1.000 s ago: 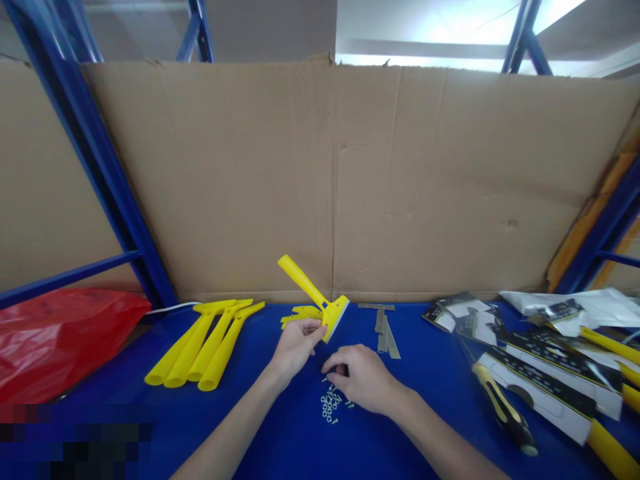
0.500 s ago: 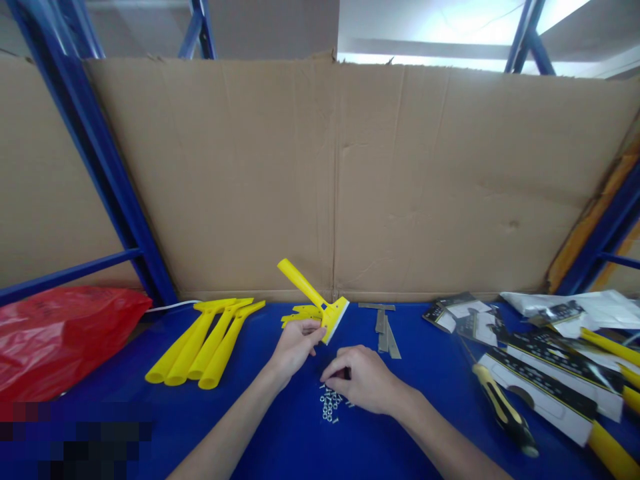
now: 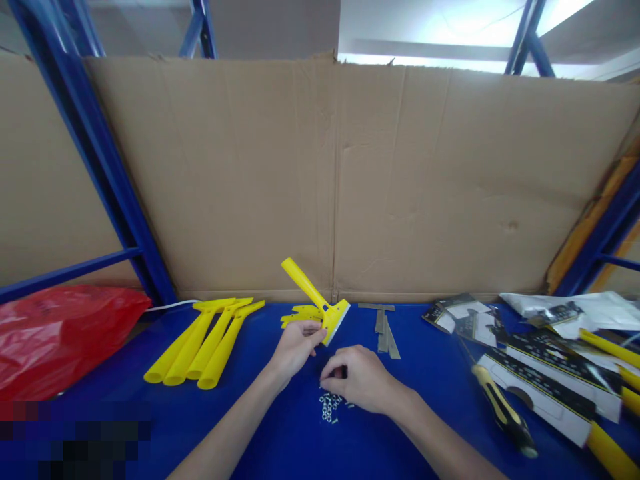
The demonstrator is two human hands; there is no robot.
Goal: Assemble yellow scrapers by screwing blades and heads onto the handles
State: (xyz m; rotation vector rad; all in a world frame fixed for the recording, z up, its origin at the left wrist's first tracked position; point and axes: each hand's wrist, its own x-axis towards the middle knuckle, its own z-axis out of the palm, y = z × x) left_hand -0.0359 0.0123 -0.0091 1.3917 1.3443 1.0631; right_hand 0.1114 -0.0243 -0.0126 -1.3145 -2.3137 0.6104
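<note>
My left hand [image 3: 296, 347] is closed on a yellow scraper [image 3: 331, 320] by its head, with the handle pointing up and to the left. A pale blade edge lines the scraper's right side. Just to the right, my right hand [image 3: 357, 377] has thumb and forefinger pinched together on a small screw [image 3: 321, 386], of which only a tiny bright tip shows. Below those fingertips lies a little pile of metal nuts and screws [image 3: 328, 408]. Behind the left hand are several flat yellow plates [image 3: 303, 313], partly covered by it.
Several yellow scraper handles [image 3: 220, 357] lie at left, beside a red plastic bag [image 3: 70, 340]. Thin metal blades [image 3: 385, 333] rest beyond my right hand. On the right are a screwdriver [image 3: 505, 413] and black-and-white packaging cards [image 3: 543, 393]. A cardboard wall [image 3: 250, 180] closes off the back.
My right hand's pinched fingertips have lifted very slightly off the pile with the screw. The scraper in my left hand has shifted a little to the right.
</note>
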